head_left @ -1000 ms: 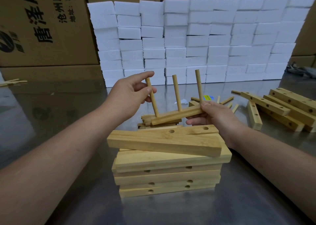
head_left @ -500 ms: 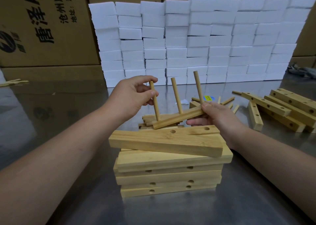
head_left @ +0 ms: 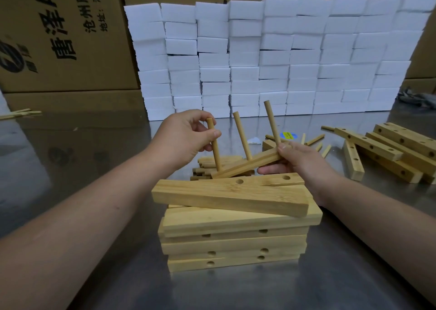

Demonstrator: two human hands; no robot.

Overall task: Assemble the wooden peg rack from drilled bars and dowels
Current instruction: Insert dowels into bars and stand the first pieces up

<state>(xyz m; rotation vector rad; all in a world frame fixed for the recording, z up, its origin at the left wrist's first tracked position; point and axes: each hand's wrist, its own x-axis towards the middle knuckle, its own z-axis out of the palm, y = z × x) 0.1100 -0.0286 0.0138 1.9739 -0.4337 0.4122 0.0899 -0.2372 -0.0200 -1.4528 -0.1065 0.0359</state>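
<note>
My right hand (head_left: 297, 165) grips the right end of a narrow drilled bar (head_left: 245, 165), which tilts up to the right above the table. Three dowels stand in the bar. My left hand (head_left: 186, 139) pinches the leftmost dowel (head_left: 215, 149) near its top with thumb and fingers. The middle dowel (head_left: 241, 137) and the right dowel (head_left: 272, 123) stand free of both hands. A pile of loose dowels (head_left: 207, 165) lies on the table behind the bar, partly hidden by it.
A stack of wide drilled boards (head_left: 233, 224) stands just in front of my hands. More drilled bars (head_left: 387, 151) and loose dowels (head_left: 316, 139) lie at the right. A wall of white foam blocks (head_left: 271, 57) and cardboard boxes (head_left: 63, 38) closes the back of the steel table (head_left: 82, 163).
My left hand has closed its thumb and fingers on the leftmost dowel. The bar has tilted up more at its right end.
</note>
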